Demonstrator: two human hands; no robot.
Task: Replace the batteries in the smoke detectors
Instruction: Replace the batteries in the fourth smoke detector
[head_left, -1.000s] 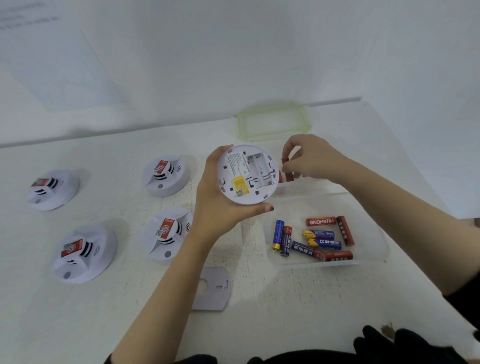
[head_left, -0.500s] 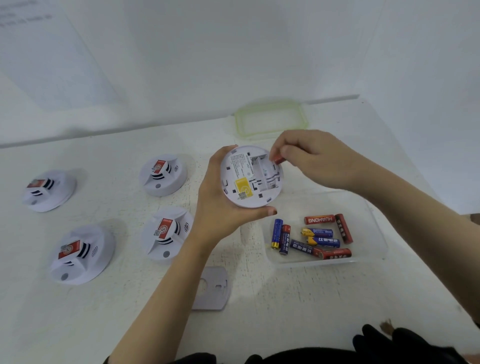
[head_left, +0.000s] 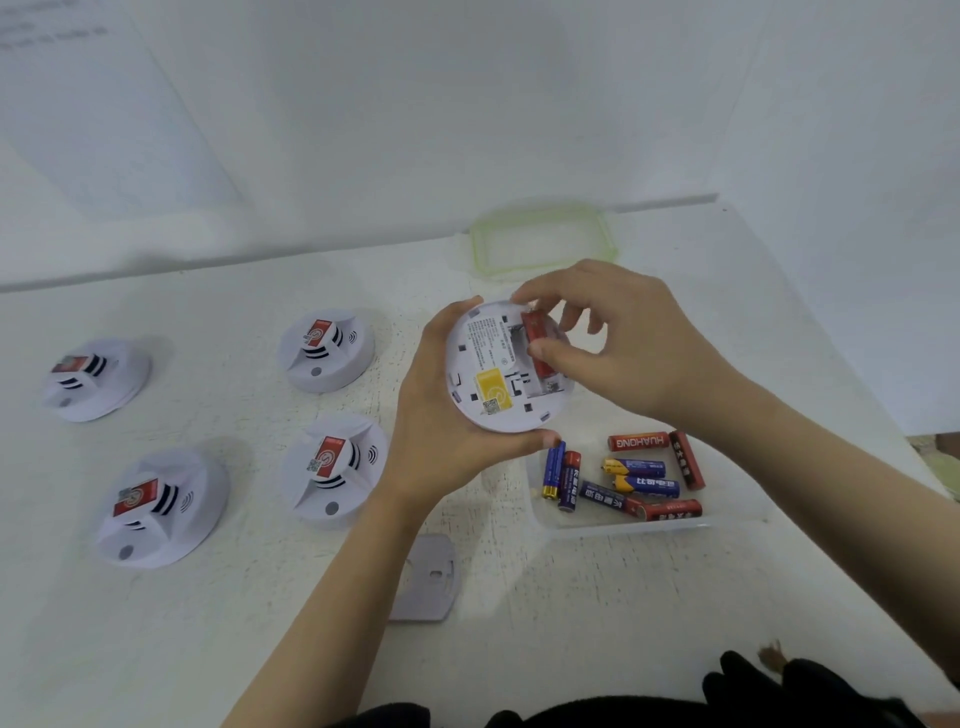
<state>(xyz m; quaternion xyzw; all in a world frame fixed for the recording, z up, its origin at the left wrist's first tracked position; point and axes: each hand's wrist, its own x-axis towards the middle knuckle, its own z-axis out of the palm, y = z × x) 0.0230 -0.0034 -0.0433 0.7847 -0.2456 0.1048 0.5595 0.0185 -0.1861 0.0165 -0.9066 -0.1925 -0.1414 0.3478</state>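
Observation:
My left hand (head_left: 441, 415) grips a white round smoke detector (head_left: 491, 384) above the table, its back with a yellow label facing me. A red battery (head_left: 535, 338) lies in the detector's open battery bay. My right hand (head_left: 618, 343) pinches that battery, thumb on its near side and index finger at its far end. A clear plastic tray (head_left: 727, 519) just below holds several loose red and blue batteries (head_left: 634, 475).
Several other white smoke detectors stand face up on the white table to the left, the nearest (head_left: 335, 467) beside my left wrist. A grey cover plate (head_left: 426, 579) lies near the front. A green-rimmed lid (head_left: 543, 239) rests at the back by the wall.
My right hand has carried the red battery from the detector's right edge over its back and set it into the battery bay. The left hand holds the detector almost still.

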